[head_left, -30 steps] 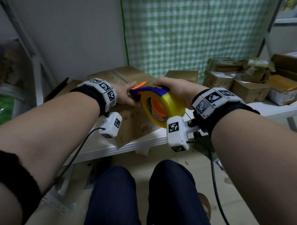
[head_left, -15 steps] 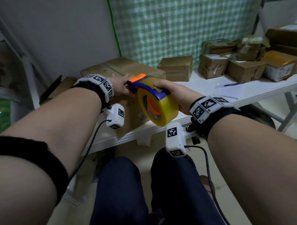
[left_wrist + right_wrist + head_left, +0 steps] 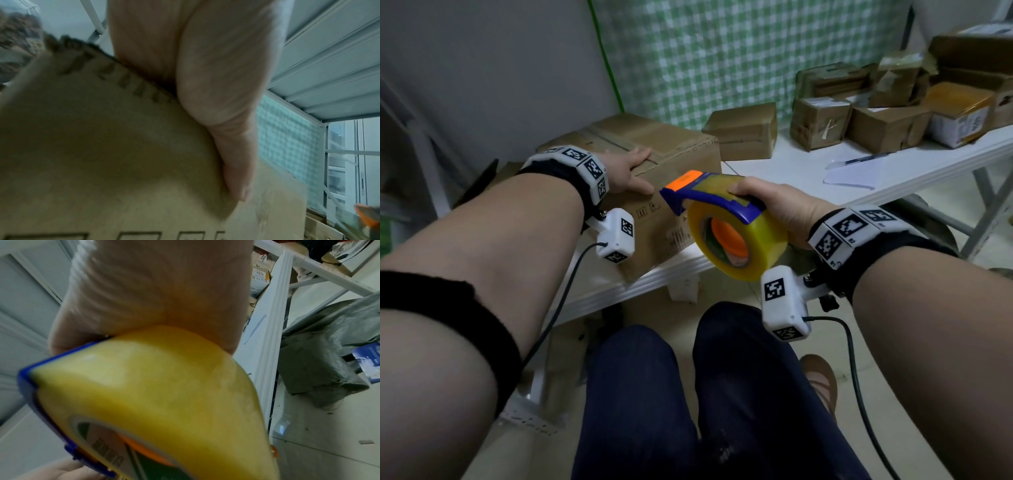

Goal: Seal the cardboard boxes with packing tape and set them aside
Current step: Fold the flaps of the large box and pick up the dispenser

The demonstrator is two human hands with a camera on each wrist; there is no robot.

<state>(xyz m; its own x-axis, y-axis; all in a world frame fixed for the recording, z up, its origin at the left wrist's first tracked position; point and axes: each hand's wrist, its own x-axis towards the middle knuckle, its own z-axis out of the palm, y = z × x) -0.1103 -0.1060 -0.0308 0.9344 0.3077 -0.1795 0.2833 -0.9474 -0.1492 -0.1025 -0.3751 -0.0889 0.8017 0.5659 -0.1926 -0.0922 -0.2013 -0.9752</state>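
Hands: left on box edge, right gripping dispenser.

Close, blurred view along the left hand, palm lying flat on the upper edge of a cardboard box that fills the lower left of the frame. Thumb extends down its face. Green checked cloth at right.

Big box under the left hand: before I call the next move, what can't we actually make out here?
- Top seam of the big box: head view, the left hand covers part; whether tape lies on it is unclear.
- Left fingers: left wrist view, behind the palm and the box edge.
- Tape dispenser blade: head view, too small; right wrist view, blurred.
- Right hand fingers: hidden under the dispenser.
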